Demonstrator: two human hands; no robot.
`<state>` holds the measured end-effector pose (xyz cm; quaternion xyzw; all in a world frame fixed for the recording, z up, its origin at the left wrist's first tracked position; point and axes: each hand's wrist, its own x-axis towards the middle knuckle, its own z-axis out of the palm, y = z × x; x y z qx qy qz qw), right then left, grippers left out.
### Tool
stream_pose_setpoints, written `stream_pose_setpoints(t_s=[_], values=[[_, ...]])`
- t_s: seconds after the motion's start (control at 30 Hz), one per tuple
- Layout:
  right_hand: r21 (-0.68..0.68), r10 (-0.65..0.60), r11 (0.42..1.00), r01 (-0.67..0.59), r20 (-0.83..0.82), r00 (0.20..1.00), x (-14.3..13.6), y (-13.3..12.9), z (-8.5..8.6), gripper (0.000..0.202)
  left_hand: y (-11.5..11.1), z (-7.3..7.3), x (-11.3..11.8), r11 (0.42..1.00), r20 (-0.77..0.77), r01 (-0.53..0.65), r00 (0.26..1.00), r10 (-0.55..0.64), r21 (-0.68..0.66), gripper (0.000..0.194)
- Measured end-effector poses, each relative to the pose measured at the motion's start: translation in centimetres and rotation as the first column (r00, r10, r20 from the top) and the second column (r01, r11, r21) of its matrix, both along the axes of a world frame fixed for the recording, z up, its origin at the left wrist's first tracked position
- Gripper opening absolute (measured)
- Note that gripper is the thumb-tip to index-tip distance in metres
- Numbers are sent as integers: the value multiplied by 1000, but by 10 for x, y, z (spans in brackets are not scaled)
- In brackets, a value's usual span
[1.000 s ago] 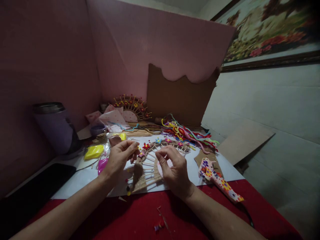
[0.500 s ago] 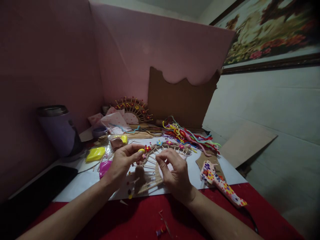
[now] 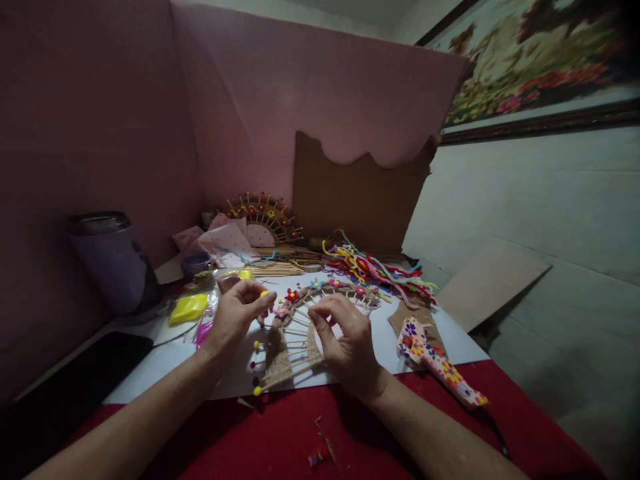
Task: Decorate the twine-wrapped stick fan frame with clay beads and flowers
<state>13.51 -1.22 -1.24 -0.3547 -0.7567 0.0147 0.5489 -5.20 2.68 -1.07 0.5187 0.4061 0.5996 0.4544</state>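
Note:
My left hand pinches a small lump of yellow clay between thumb and fingertips, at the left side of a half-round fan frame. The frame is made of thin sticks and brown twine, with clay flowers along its arc and little balls on the stick ends. A red flower and a pink flower sit close to the left fingertips. Over the middle of the frame, my right hand is closed in a pinch; whatever may be between its fingertips is too small to make out.
Yellow clay packets and a tumbler stand left, behind a black phone-like slab. Colourful pipe cleaners lie behind the frame, a flower-patterned glue gun right. A finished fan and cardboard are at the back.
My left hand has drawn left, taking the yellow clay away from the red flower and uncovering more of the frame's left side. My right hand keeps its pinch nearly in place.

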Motion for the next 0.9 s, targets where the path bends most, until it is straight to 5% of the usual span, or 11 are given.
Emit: stream_pose_setpoints(t_s=[0.77, 0.9], values=[[14, 9, 1000, -9, -39, 999, 1, -1, -2, 9, -5, 2, 2, 998, 33, 17, 999, -15, -60, 31], [4, 170, 985, -172, 118, 978, -1, -5, -2, 11, -5, 1, 1, 999, -1, 13, 1000, -13, -40, 29]])
